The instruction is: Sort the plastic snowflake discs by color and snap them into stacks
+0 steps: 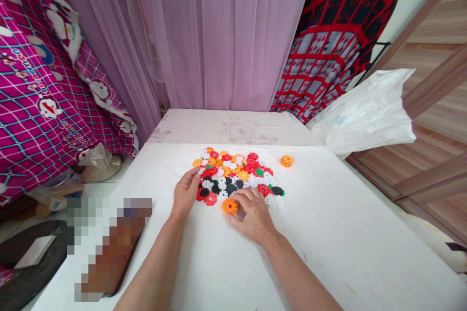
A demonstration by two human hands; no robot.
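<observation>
A pile of small flower-shaped plastic discs (226,172) in red, white, orange, black and a few green lies flat on the white tablecloth. My left hand (185,193) is at the pile's left edge, its fingers bent close together; what they hold, if anything, is too small to make out. At the near edge of the pile, my right hand (253,211) has thumb and fingers round an orange flower-shaped disc (229,206), which looks like the end of a short stack. Another orange stack of discs (287,161) sits apart, beyond the pile on the right.
The white-covered table (328,238) carries a brown, partly pixelated flat object (113,252) at the left. A white plastic bag (365,112) hangs at the right edge. Behind are a lilac curtain (226,34) and a red-and-black cloth (328,43); a pink patterned cloth (44,82) hangs left.
</observation>
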